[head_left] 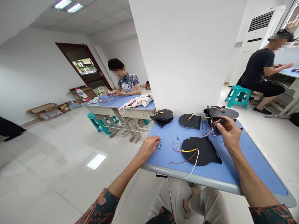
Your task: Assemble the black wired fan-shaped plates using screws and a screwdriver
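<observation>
My left hand [149, 147] is at the left edge of the blue-topped table, its fingertips pinched together at a small pile of silvery screws [159, 145]. Whether a screw sits between those fingers is hidden. Raised over the table's right side, my right hand [231, 133] grips a small black part [220, 121] with red and white wires hanging from it. Between my hands lies a black disc-shaped plate [198, 152] with a flared, bent edge on the right. Yellow, red, brown and white wires come out of its middle.
Along the table's [163, 165] far edge stand similar black plates with wires: one at left [163, 115], one in the middle [189, 120], others stacked at right [225, 113]. A white pillar [187, 56] rises behind. Two people sit at other tables, left [128, 84] and right [259, 67].
</observation>
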`<state>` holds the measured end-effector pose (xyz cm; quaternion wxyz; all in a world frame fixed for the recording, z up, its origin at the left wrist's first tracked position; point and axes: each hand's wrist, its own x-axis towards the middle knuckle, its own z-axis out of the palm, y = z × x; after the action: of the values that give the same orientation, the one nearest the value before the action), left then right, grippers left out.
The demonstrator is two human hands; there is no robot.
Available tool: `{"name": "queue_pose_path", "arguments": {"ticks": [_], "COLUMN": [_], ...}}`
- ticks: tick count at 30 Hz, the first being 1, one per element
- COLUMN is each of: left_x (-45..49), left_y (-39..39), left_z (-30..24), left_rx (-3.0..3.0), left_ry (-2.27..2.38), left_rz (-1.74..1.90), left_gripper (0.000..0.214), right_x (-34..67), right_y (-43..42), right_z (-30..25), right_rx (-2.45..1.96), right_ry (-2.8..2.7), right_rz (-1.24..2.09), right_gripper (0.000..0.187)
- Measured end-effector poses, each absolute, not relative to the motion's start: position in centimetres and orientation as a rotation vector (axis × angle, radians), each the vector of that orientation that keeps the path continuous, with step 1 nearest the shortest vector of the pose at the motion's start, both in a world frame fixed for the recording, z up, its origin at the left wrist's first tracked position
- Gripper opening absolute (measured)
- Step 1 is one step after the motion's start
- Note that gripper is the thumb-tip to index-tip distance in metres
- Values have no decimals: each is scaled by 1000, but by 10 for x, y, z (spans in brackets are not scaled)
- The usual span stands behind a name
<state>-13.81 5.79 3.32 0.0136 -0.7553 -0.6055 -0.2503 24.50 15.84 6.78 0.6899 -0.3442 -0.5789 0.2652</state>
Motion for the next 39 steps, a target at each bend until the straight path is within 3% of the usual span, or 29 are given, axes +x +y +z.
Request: {"name": "queue_pose_path", "arguments": {"ticks": [13, 17, 23, 31, 39], "left_x": [-97, -25, 60, 52, 1], "left_y": [35, 23, 29, 48, 51], "left_z": [44, 47, 24, 12, 39], "left_rx": [-2120, -2454, -2617, -2657, -3091], "left_ry": [-1747, -1348, -1154, -1031, -623], "left_rz": [-1268, -1115, -587, -394, -387], "left_gripper": [23, 30, 80, 58, 61], "right_x": [244, 243, 244, 241, 240], "right_y": [158, 157, 158, 153, 150], "right_z": [68, 69, 69, 70, 69], "right_rx": [-771, -795, -781, -779, -807], "right_ry": [-1295, -1278, -1263, -1276, -1333], "right_rz": [578, 564, 593, 602, 532], "right_gripper": [39, 39, 38, 37, 35]}}
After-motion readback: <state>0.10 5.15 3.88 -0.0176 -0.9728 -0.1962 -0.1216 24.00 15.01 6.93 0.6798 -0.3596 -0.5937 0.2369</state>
